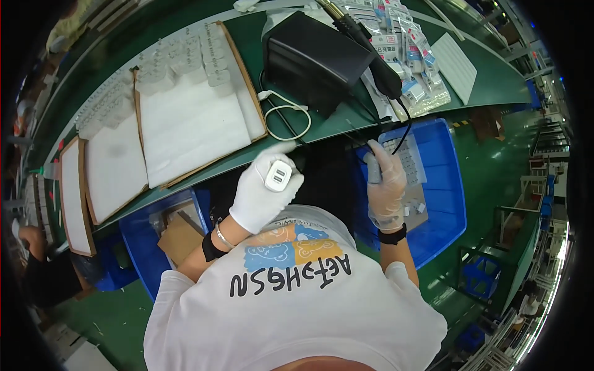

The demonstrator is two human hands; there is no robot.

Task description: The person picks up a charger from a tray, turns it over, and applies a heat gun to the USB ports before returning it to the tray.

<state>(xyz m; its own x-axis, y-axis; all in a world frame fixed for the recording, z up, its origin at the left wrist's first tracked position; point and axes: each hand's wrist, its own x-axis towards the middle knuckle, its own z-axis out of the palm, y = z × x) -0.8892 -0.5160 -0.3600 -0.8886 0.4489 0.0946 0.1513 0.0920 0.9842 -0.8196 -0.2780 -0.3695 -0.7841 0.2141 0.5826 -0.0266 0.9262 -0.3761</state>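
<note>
In my white-gloved left hand (263, 193) is a white dual-port USB charger (278, 176), its two slots facing up. The fingers wrap round its sides, in front of my body below the bench edge. My right hand (387, 185), in a thin translucent glove, is closed beside the blue bin. Thin dark prongs that look like tweezers (355, 128) stick out from its fingertips toward the bench. A small greyish-white block (372, 168) shows against its fingers; whether it is gripped too, I cannot tell. A white cable (288, 102) lies looped on the bench edge beyond my left hand.
On the green bench stand a black box (315, 59), a soldering-iron-like black handle with cord (385, 71), bagged packages (414, 80) and white-lined trays (185, 111) with clear parts. Blue bins (442, 185) flank me, the right one holding white pieces. Another person's arm (34, 241) is far left.
</note>
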